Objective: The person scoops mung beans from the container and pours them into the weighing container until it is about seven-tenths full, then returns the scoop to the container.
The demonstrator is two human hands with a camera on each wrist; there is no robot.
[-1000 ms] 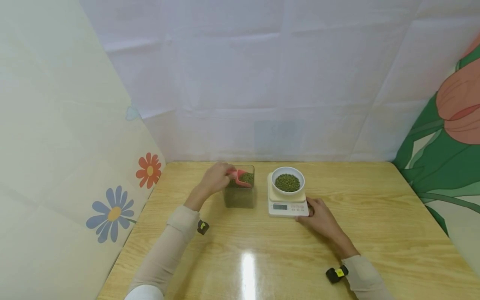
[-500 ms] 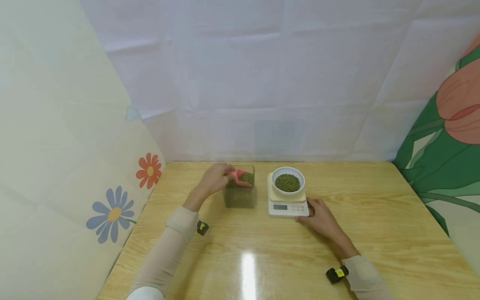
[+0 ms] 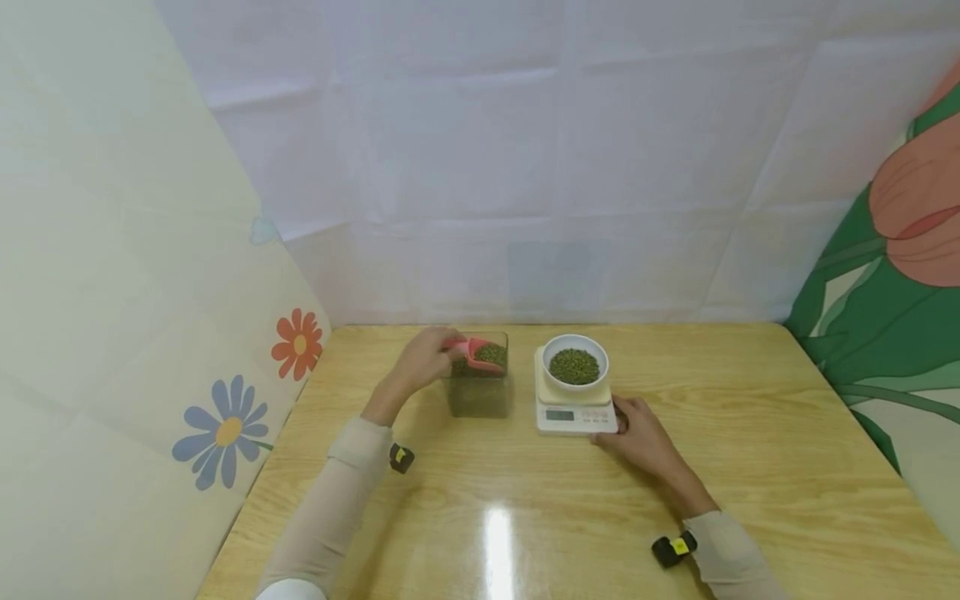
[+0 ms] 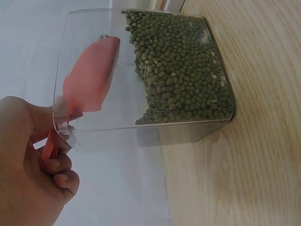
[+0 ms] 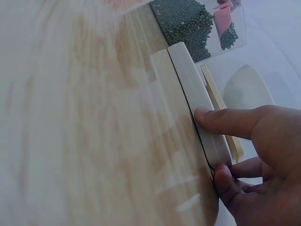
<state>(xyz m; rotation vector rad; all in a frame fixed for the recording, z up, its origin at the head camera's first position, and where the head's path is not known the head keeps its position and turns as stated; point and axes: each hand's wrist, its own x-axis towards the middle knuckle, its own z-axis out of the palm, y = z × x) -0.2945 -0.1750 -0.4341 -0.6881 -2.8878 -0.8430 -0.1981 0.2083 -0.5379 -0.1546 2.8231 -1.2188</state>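
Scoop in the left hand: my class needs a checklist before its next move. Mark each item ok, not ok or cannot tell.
1. Left hand holding the scoop: ok, fingers curled at its handle.
2. Scoop loaded: ok, green beans show in it.
3. Scoop clear of the container: not ok, its blade is within the walls.
4. Bowl on the scale: ok, upright on the platform.
5. Right hand on the scale: ok, gripping its near right corner.
6. Display reading: cannot tell, digits too small.
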